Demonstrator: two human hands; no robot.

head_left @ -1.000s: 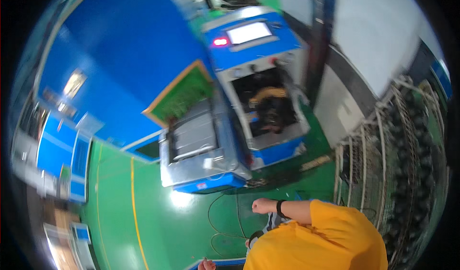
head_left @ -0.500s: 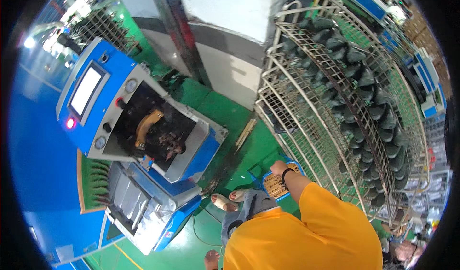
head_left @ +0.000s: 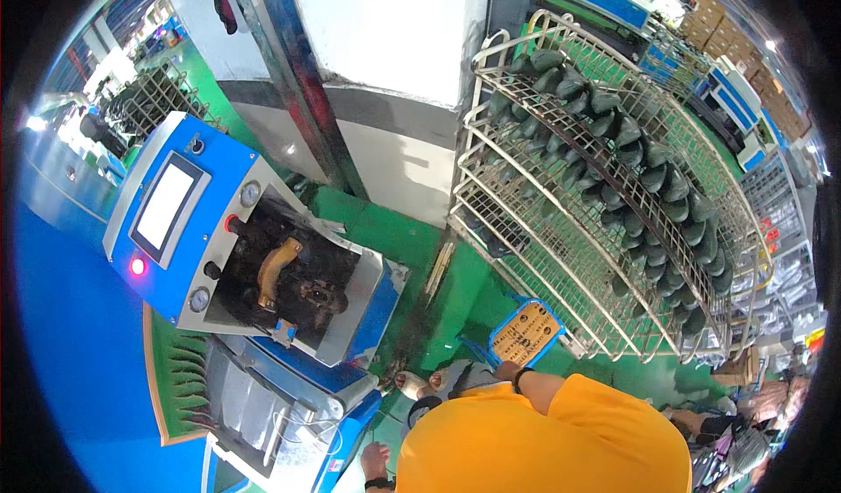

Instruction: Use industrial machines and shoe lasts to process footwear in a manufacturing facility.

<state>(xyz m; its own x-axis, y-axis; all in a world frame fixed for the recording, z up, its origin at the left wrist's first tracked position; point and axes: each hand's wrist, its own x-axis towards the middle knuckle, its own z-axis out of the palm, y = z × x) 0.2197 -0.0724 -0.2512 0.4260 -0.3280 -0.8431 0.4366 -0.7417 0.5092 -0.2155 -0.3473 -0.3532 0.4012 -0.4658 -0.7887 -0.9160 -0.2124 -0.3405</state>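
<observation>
My left hand [head_left: 376, 462] hangs low beside my leg, near the foot of a blue machine [head_left: 229, 160]. Its fingers look apart, with nothing visible in them. Close to my right knee is my right hand [head_left: 507, 371], a dark band on its wrist; its fingers are mostly hidden. Just beyond it stands a small blue stool [head_left: 554, 343] with a tan, dark-marked top. The machine has a lit screen [head_left: 166, 206], round gauges and a dark recess holding a curved tan part [head_left: 277, 271].
A wire rack [head_left: 517, 202] on the right carries several rows of dark green curved pieces [head_left: 626, 151]. Ahead are a steel post [head_left: 302, 81] and a white-and-grey wall [head_left: 394, 46]. Dark curved pieces [head_left: 186, 370] line a green board by the machine. Clutter lies at the lower right.
My right hand has left the stool top and come back toward my knee. The view has shifted, and the whole stool top now shows. My left hand shows more fully at the lower edge.
</observation>
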